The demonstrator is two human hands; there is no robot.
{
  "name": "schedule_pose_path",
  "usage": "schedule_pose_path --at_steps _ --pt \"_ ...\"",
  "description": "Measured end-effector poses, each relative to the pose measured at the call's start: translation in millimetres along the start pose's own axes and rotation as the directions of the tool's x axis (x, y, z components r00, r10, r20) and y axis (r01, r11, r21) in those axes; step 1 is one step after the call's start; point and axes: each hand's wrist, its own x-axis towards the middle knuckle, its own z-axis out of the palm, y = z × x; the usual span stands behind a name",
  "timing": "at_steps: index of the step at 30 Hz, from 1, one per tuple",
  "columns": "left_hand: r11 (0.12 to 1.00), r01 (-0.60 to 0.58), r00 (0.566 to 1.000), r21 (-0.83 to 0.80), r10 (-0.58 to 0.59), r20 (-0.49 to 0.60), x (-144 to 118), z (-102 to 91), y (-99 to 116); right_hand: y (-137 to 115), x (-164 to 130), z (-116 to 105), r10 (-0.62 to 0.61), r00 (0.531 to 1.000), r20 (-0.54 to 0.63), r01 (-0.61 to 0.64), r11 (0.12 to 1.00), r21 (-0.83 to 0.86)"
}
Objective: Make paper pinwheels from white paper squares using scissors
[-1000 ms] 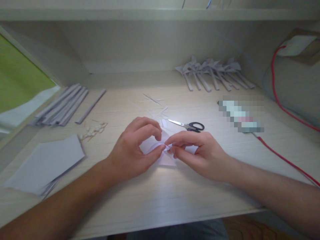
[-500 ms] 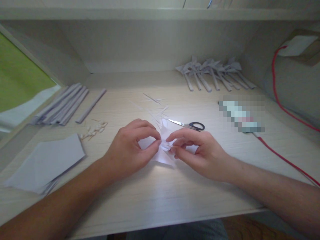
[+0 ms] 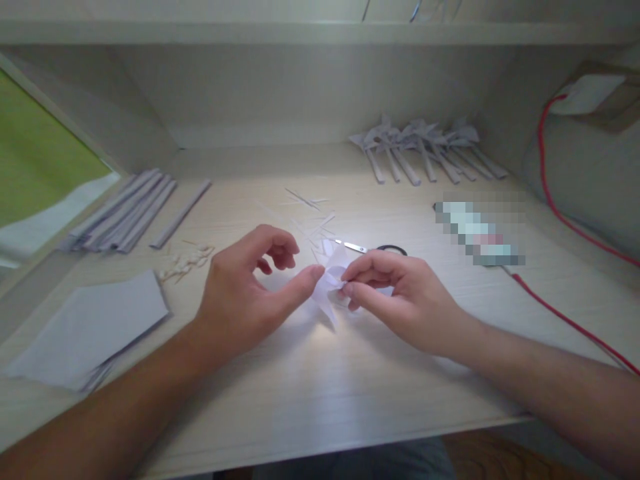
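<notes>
A folded white paper piece (image 3: pixel 330 280), shaped like a pinwheel head, is lifted a little off the desk between my hands. My right hand (image 3: pixel 395 293) pinches it at its centre with thumb and fingers. My left hand (image 3: pixel 245 293) sits just left of it, thumb tip touching the paper's left side, the other fingers curled and apart above it. Black-handled scissors (image 3: pixel 373 249) lie just behind my right hand, partly hidden by it.
A stack of white paper sheets (image 3: pixel 90 327) lies front left. Rolled paper sticks (image 3: pixel 125 210) lie at back left, small pins or toothpicks (image 3: pixel 187 260) near them. Several finished paper pinwheels (image 3: pixel 425 150) lie at back right. A red cable (image 3: pixel 565 313) runs along the right. Paper slivers (image 3: pixel 310 200) are scattered behind.
My left fingers have let go and spread open, leaving only the thumb against the paper. My right hand has raised and turned the paper piece slightly toward the scissors.
</notes>
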Motion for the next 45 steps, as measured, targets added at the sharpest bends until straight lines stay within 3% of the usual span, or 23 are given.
schedule_pose_path --at_steps 7,15,20,29,36,45 --pt "1.000 -0.022 0.999 -0.018 0.023 0.043 -3 2.2 3 -3 7 0 0.154 0.988 0.016 -0.153 0.954 0.259" --pt "0.999 -0.034 0.998 0.009 0.033 0.062 -3 6.3 0 -3 6 0 0.174 0.984 0.035 -0.177 0.949 0.260" --pt "0.987 -0.162 0.983 -0.019 0.163 0.084 -3 5.8 -2 0 8 -3 0.197 0.978 0.063 -0.207 0.942 0.266" --pt "0.967 -0.232 0.946 -0.103 0.248 0.207 -1 7.1 -5 -3 -4 1 -0.051 0.998 0.021 0.051 0.999 0.020" --pt "0.969 -0.193 0.935 -0.153 0.229 0.272 0 4.9 -7 -2 -3 -1 -0.056 0.998 0.022 0.056 0.998 0.014" --pt "0.958 -0.207 0.933 -0.197 0.254 0.253 1 5.8 -8 -3 -2 0 -0.045 0.999 0.030 0.045 0.999 0.007"
